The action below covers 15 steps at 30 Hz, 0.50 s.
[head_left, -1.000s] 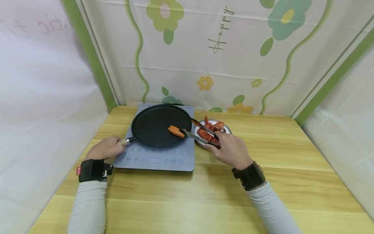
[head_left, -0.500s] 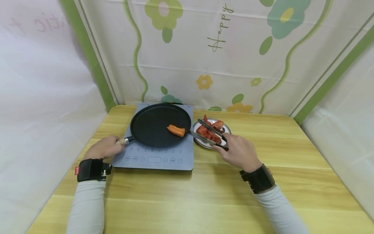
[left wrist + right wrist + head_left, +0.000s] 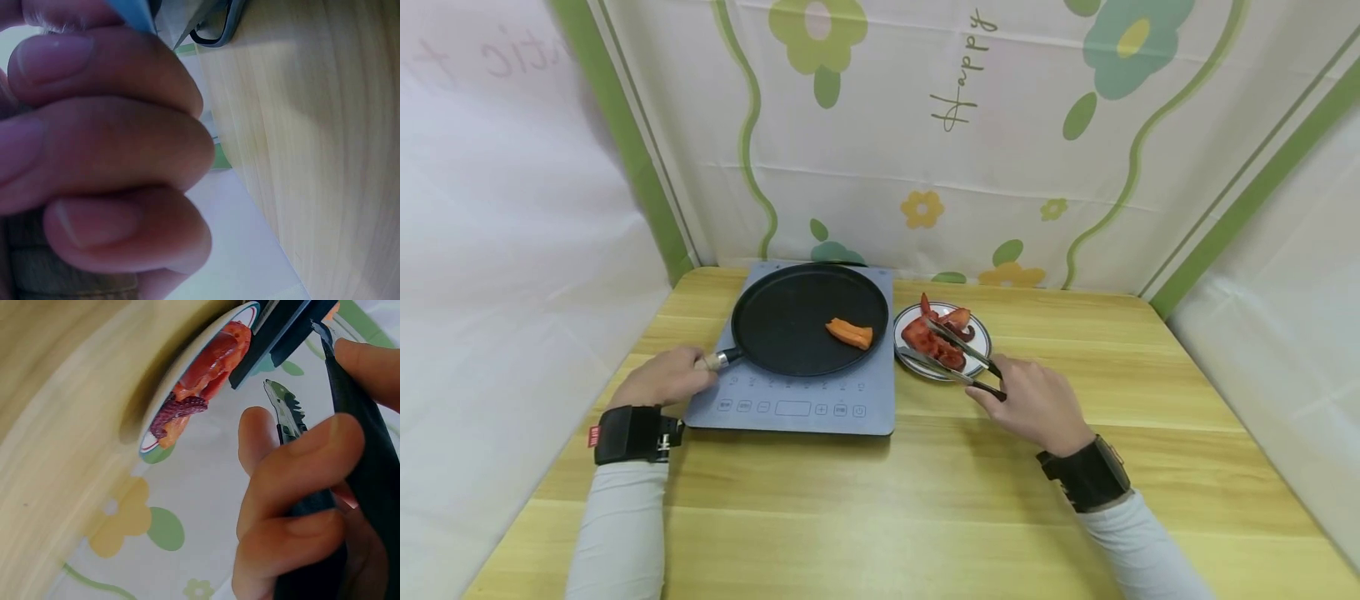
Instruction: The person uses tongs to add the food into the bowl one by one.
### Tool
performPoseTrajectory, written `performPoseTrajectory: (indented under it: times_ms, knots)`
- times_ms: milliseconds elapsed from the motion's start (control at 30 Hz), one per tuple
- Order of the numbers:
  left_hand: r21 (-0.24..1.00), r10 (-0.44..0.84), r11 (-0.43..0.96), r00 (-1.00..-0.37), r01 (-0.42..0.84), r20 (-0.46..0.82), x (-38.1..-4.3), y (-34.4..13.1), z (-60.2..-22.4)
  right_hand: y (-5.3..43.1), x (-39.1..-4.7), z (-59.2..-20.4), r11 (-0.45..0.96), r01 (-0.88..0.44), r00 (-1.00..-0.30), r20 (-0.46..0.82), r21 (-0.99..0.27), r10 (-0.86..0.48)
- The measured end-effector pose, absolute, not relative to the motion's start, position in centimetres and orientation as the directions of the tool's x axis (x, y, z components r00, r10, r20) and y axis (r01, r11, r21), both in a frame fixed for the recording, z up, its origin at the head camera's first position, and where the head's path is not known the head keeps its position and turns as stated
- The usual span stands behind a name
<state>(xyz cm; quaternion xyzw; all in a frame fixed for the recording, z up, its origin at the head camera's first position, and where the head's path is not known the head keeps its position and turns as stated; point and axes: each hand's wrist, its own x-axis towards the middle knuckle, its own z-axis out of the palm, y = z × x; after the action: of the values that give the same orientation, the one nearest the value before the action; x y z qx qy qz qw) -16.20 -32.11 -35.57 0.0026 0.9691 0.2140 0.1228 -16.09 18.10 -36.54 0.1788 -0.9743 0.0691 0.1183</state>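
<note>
My left hand (image 3: 661, 377) grips the wooden handle (image 3: 711, 361) of a flat black frying pan (image 3: 797, 321). An orange piece of food (image 3: 849, 333) lies alone on the pan's right side. In my right hand (image 3: 1040, 402) is a pair of tongs (image 3: 964, 350) with black grips and metal arms, the arms spread apart. The tongs' tips are over a white plate (image 3: 981, 336) holding red and orange food pieces (image 3: 922, 337) and a dark curled piece (image 3: 967, 332). Curled fingers (image 3: 300, 462) hold the tongs in the right wrist view; the left wrist view shows mostly fingers (image 3: 112, 144).
Beneath the pan sits a grey induction cooktop (image 3: 797, 408) with touch controls along its front. The plate stands just right of it. A wooden table (image 3: 820, 517) carries everything, with floral cloth (image 3: 865, 125) hanging behind and white cloth at both sides.
The tongs have come away from the orange piece, leaving it on the pan. My right hand has moved right with the tongs, over the plate. The left hand keeps its grip.
</note>
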Motion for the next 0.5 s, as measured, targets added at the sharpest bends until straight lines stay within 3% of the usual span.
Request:
performPoseTrajectory:
  times_ms: [500]
  knots:
    - [0.411,0.054,0.910,-0.969,-0.051,-0.239,-16.1,-32.1,-35.5,20.6,-15.2,-37.4,0.937,-0.338,-0.930,0.185,-0.087,-0.319]
